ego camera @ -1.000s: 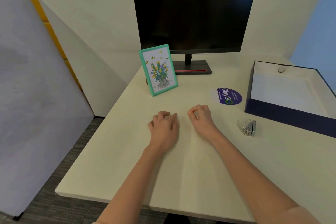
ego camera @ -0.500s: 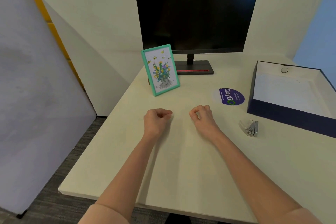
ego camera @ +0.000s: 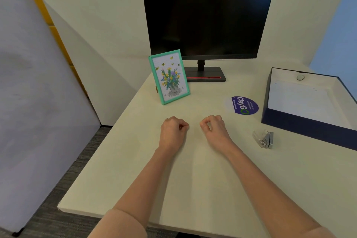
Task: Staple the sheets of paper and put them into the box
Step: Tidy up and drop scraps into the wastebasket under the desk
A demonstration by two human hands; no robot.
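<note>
My left hand [ego camera: 172,133] and my right hand [ego camera: 214,129] rest side by side on the cream desk [ego camera: 193,179], both curled into loose fists with nothing in them. A small clear and silver stapler [ego camera: 264,138] lies on the desk to the right of my right hand, a short way from it. Further right stands an open dark blue box [ego camera: 309,129] with a white inside, and sheets of white paper [ego camera: 298,98] lie flat in it. A small round fitting shows on the box's back wall.
A black monitor [ego camera: 208,17] on its stand fills the back of the desk. A green picture frame [ego camera: 169,76] with a flower drawing leans in front of it. A purple round sticker [ego camera: 243,105] lies near the box. A grey panel [ego camera: 34,83] stands left of the desk.
My left hand has drawn a little away from my right and curled into a tighter fist. The view has shifted slightly; the stapler and box stay put.
</note>
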